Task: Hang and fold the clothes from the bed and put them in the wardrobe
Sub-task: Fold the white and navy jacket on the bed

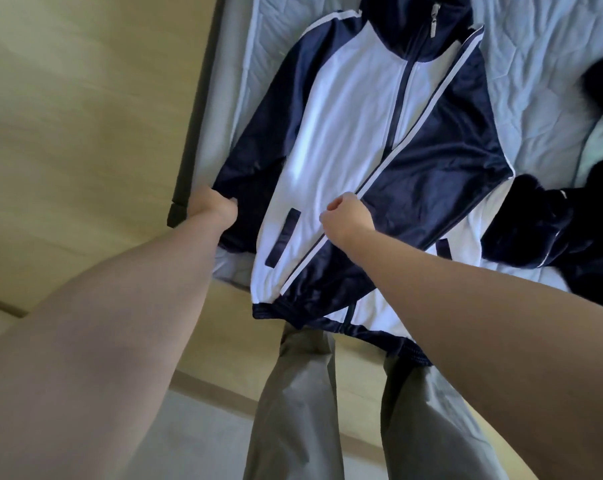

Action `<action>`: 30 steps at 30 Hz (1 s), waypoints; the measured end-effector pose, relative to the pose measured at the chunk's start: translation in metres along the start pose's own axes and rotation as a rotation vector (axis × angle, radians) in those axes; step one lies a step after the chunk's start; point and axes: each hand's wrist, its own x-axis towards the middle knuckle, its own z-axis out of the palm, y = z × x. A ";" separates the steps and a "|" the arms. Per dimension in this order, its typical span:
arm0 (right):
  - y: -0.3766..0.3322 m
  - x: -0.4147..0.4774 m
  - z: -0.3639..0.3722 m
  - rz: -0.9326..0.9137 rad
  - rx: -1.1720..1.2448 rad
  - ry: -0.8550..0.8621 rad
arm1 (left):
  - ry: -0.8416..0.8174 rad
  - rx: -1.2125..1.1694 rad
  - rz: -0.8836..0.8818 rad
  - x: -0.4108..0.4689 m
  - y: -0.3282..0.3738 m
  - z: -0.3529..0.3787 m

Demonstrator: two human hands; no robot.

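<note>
A navy and white zip-up track jacket (348, 109) lies front up on the bed (535, 64), collar far from me, hem hanging over the near edge. Its right sleeve is folded across the chest. My left hand (213, 206) grips the left sleeve at the bed's left edge. My right hand (345, 220) is closed on the folded right sleeve over the jacket's middle.
A dark navy garment with a white stripe (570, 237) lies bunched on the bed at the right, with another dark piece (601, 84) above it. A pale wooden floor (68, 116) runs along the left. My grey trouser legs (293, 393) stand against the bed's near edge.
</note>
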 end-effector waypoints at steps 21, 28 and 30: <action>-0.080 0.003 0.023 0.168 0.595 -0.038 | -0.066 -0.771 -0.106 -0.045 -0.008 -0.020; -0.094 0.011 0.010 0.105 0.648 -0.156 | -0.072 -1.428 0.138 -0.050 0.040 -0.046; -0.101 0.014 0.001 0.074 0.649 -0.194 | -0.032 -1.496 0.219 -0.052 0.057 -0.062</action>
